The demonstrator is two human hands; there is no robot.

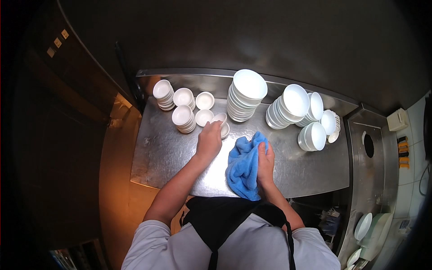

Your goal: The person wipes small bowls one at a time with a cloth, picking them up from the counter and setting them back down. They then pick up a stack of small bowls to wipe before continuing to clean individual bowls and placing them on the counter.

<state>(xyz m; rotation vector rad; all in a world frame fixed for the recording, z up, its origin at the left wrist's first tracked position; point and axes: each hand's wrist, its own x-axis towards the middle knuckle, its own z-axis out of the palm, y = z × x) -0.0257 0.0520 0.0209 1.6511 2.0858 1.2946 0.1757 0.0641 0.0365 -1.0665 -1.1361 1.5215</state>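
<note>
My left hand is closed on a small white bowl, which tilts up at its fingertips. Right beside it, partly behind my hand, is another small bowl. My right hand grips a crumpled blue cloth that hangs toward my apron. Left of my left hand, a single small bowl sits in front of another one. Stacks of small bowls stand further left.
A tall stack of larger bowls rises behind my hands on the steel table. More bowl stacks occupy its right side, with small dishes at the edge. A steel counter adjoins on the right.
</note>
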